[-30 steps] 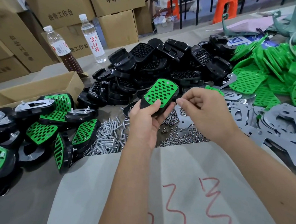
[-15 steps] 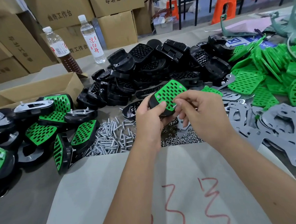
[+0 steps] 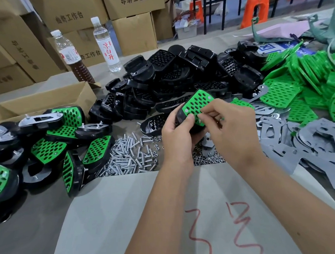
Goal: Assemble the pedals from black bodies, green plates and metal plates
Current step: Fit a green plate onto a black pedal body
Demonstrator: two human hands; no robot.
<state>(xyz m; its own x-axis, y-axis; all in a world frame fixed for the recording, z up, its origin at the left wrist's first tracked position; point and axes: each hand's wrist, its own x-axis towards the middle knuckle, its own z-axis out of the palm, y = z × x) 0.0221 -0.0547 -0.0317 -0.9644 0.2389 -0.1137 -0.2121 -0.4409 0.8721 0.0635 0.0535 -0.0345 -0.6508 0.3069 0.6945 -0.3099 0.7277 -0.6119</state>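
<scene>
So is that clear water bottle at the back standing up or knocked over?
Standing upright: the clear water bottle stands on its base, white cap on top.

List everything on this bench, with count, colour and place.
pedal in hand: one, black body with green perforated plate, centre
loose black plastic bodies: a heap, black, back centre
green perforated plates: a pile, right
grey metal plates: a pile, right front
silver screws: a heap, centre
small nuts: a scatter, under the hands
assembled pedals: a pile, black and green, left
plastic bottles: two, back left
cardboard boxes: several, brown, behind
left hand: grips pedal
right hand: pinches at the plate
</scene>
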